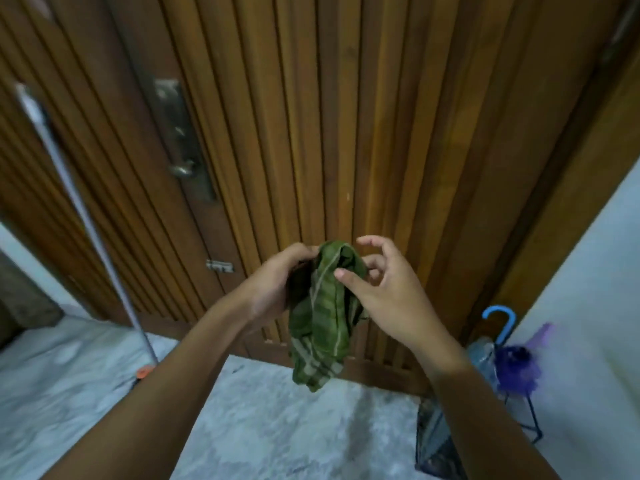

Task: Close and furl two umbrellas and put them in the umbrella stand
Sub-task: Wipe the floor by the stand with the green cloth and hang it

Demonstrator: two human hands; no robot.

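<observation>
A green checked folding umbrella hangs collapsed in front of me, its loose fabric drooping downward. My left hand grips its upper part from the left. My right hand is at its right side, thumb pressing on the fabric while the other fingers are spread apart. At the lower right stands a black wire umbrella stand holding a purple umbrella and one with a blue hooked handle. A second black mesh stand sits partly behind my right forearm.
A slatted wooden door with a metal handle and a low bolt fills the view ahead. A long grey pole leans at the left, ending near an orange piece on the pale marble floor. A white wall is at right.
</observation>
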